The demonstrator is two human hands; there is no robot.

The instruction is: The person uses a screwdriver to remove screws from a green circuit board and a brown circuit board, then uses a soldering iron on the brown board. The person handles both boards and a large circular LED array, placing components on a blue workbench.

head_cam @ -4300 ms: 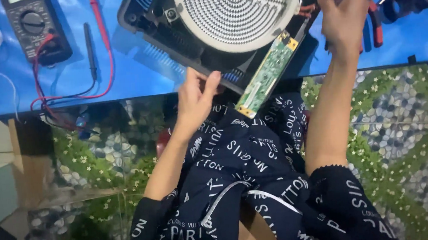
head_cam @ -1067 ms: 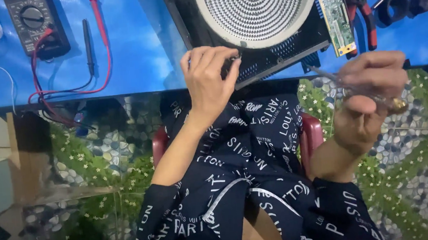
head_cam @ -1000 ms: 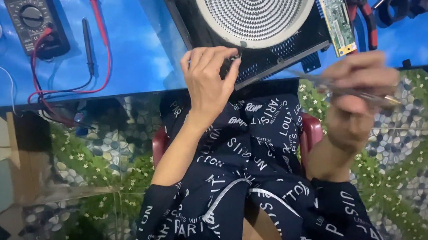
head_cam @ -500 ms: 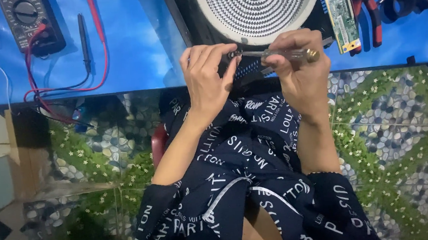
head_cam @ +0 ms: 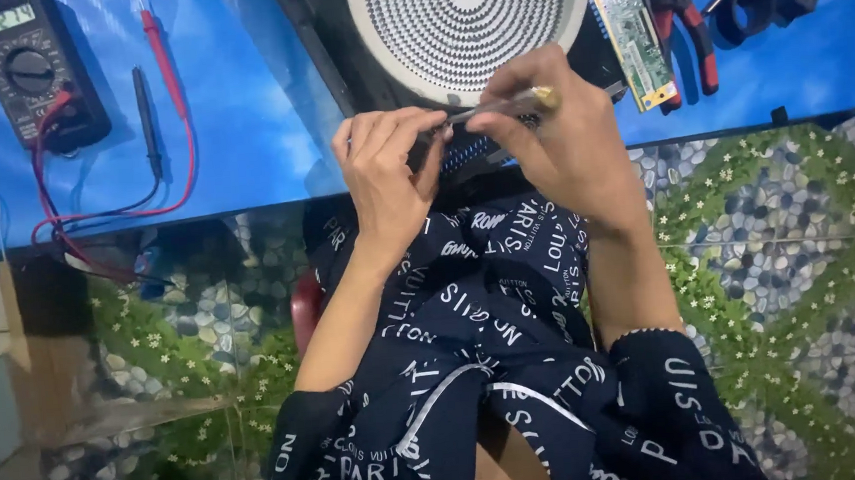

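Observation:
A black cooker base with a round white coil plate lies on the blue table. My left hand rests its fingers on the near edge of the base. Over the same edge, my right hand grips a thin tool with a clear handle and brass end, lying level with its tip pointing left toward my left fingers. A green circuit board lies to the right of the coil plate.
A multimeter with red and black probe leads sits at the far left. Red-handled pliers and black parts lie at the far right. The table's near edge runs just below my hands, above a pebble-patterned floor.
My right hand let go of the circuit board, which now lies beside the coil plate. It swung out to the right with the thin tool, then came back to the cooker's near edge.

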